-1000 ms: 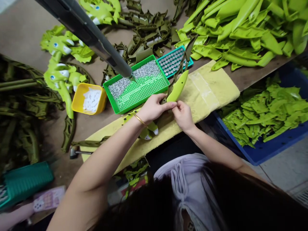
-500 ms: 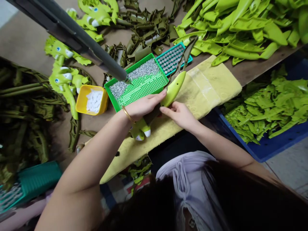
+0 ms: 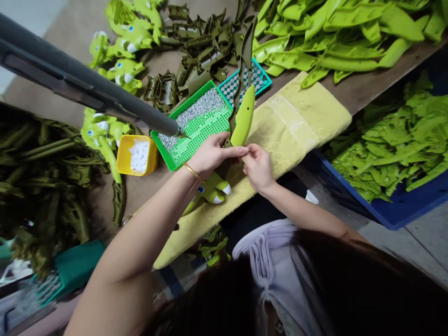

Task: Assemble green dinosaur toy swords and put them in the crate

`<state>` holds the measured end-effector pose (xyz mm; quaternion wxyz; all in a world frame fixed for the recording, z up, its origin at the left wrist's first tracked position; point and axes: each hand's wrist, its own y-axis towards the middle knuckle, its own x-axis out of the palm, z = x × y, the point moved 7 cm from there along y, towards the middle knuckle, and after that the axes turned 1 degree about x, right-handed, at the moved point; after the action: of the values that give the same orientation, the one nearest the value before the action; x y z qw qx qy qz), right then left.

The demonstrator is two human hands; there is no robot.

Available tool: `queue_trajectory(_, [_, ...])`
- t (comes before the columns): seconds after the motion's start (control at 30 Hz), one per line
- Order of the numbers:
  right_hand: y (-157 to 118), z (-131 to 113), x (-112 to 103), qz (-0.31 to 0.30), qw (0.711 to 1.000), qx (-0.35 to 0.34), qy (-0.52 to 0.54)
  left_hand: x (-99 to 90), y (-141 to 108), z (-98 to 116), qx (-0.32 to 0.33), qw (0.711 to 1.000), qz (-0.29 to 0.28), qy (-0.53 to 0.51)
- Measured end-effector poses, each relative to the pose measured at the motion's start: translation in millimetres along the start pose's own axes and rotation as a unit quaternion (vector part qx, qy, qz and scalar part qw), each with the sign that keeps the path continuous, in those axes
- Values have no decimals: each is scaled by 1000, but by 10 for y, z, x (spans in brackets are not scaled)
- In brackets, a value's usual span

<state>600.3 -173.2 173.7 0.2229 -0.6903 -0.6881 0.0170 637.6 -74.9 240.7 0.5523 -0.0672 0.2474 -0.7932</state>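
The lime-green curved piece [image 3: 244,116] is up in the head view, raised above the yellow pad [image 3: 325,107], tilted, its narrow tip pointing up. Behind it runs a dark olive strip [image 3: 247,44], rising past the tip. And here is the left hand [image 3: 215,151], gold bracelet [image 3: 191,170] at the wrist, its grip pinching the piece's lower end, thumb across the front. The right hand [image 3: 259,168] meets that thumb, fingers curled in close; whether this grip is pinching anything, I cannot tell.

Just behind the left hand sits the green tray [image 3: 210,123] with its heap of small metal bits [image 3: 208,102], a grey pole [image 3: 105,88] slanting in with its end over it. The teal tray [image 3: 266,85] beside it carries rows of round metal pieces. Under the left forearm, a blue-eyed green part [image 3: 210,189] lies on the pad.

To the left on the worktop [image 3: 138,196], the yellow box [image 3: 153,158] holds white bits [image 3: 139,156]. Far right, a big lime-green pile [image 3: 350,42] covers the worktop's corner, and below it a blue crate [image 3: 392,219] brims with more green pieces [image 3: 392,144].
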Motion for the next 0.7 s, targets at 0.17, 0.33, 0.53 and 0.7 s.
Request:
queue_trajectory(0.17, [59,-488,-192,-223,945,5,-238,-65,-81,-116,-27,983,-75,162])
queue_trajectory(0.33, [449,-1701,169,-130,942,-244,-188,-36,-260,-209,58,934,68,347])
queue_trajectory(0.53, [610,-1449,1684,-402,879,-218,-139,171,-593,-336,82,820,161,544])
queue_trajectory(0.7, [548,-1278,1740,-367,905,-139,-165,-56,-713,-484,74,814,193,543])
